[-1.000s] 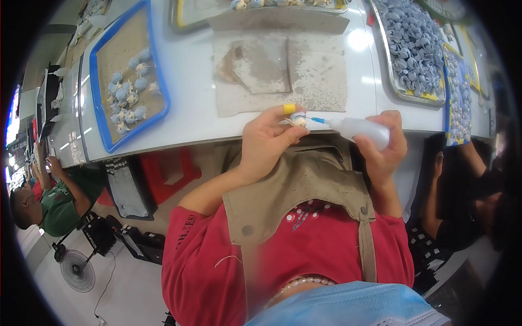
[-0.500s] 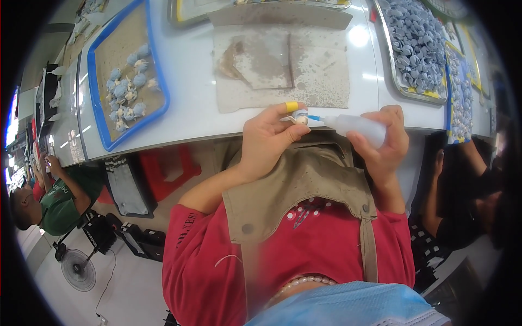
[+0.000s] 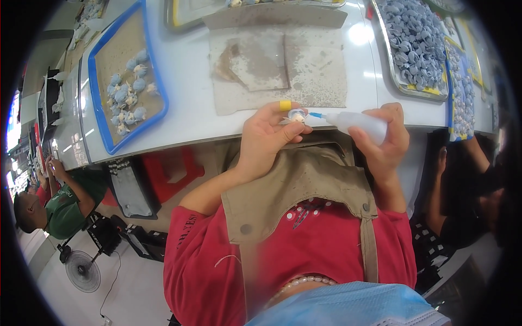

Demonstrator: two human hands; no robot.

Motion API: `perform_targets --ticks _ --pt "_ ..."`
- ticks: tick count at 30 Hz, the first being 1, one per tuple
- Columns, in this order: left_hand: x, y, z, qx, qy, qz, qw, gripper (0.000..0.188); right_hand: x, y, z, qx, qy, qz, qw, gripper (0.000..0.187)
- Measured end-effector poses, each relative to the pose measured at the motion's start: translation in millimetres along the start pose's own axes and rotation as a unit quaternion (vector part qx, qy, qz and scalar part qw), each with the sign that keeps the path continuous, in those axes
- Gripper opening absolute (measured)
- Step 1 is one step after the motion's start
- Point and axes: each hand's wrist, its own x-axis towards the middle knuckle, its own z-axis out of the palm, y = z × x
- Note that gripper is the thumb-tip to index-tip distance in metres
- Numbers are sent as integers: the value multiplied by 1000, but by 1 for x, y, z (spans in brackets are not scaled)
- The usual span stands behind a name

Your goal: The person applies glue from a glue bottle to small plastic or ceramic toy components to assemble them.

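Just above the table's front edge, my left hand pinches a small doll head with a pale face and blue-grey hair between thumb and fingers. Yellow tape wraps one of its fingers. My right hand is closed round a translucent white squeeze bottle, tilted on its side. The bottle's blue nozzle tip points left at the doll head, very close to it; whether they touch I cannot tell.
A stained cardboard sheet lies beyond my hands. On the left, a blue-rimmed tray holds several doll heads. At right a metal tray is heaped with blue-grey hair pieces, beside another tray of small heads. Other people sit on both sides.
My left hand has turned the doll head, so more of its face shows. The nozzle tip has shifted slightly left and up relative to the bottle's earlier place.
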Motion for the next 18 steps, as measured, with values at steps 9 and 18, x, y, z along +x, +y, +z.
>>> perform_targets --ticks 9,18 --pt "5 1 -12 -74 16 -37 996 29 5 11 12 39 26 51 998 29" --pt "15 9 -23 -215 -64 -113 968 29 57 47 67 68 63 196 976 25"
